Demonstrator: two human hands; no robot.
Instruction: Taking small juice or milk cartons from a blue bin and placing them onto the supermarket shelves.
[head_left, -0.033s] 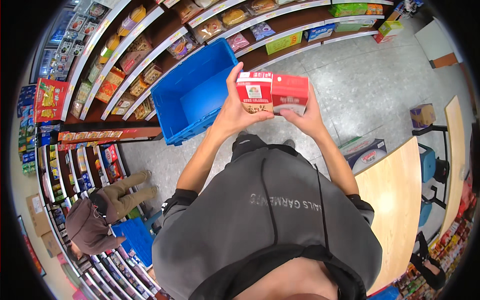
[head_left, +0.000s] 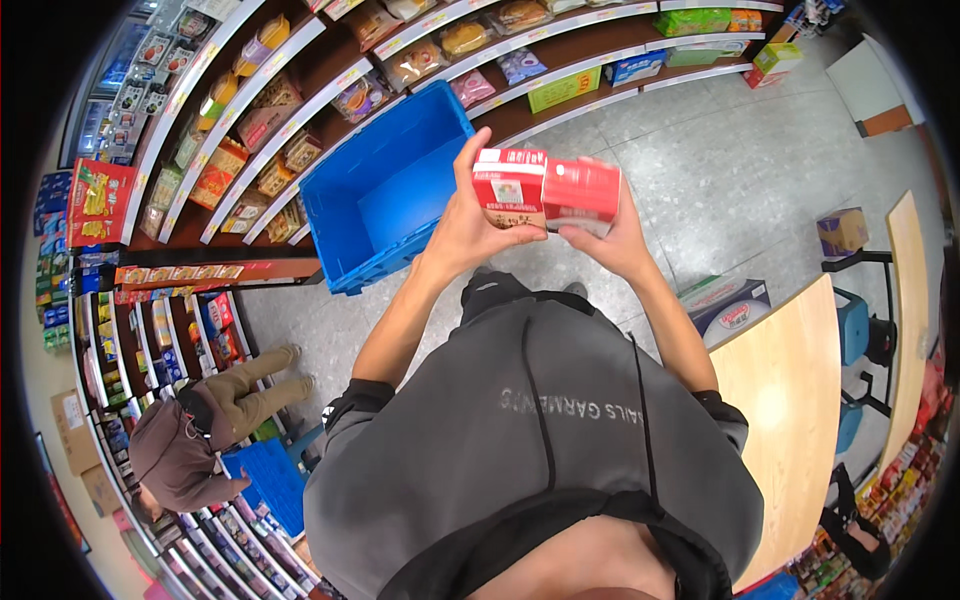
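Note:
In front of my chest I hold a red carton [head_left: 510, 186] with cream and white printed panels. An upright edge divides its two visible sections, and I cannot tell whether this is one box or two side by side. My left hand [head_left: 468, 222] grips the left end, thumb along the bottom edge and a finger up the side. The right end is held by my right hand [head_left: 615, 240], its thumb at the lower edge and its other fingers mostly hidden behind. Just left of the carton, a blue plastic crate [head_left: 385, 205] with nothing visible inside stands by the shelves.
Curved shelves of packaged food [head_left: 270, 130] run along the left and far side. A person in a brown top [head_left: 180, 455] bends beside another blue crate [head_left: 268, 480] at lower left. A wooden table [head_left: 775, 400] stands on my right, with a cardboard box [head_left: 735, 305] on the floor beside it.
The carton has tilted slightly in my hands, its right section blurred by motion. Both hands keep their hold. The bent person's arm has shifted slightly.

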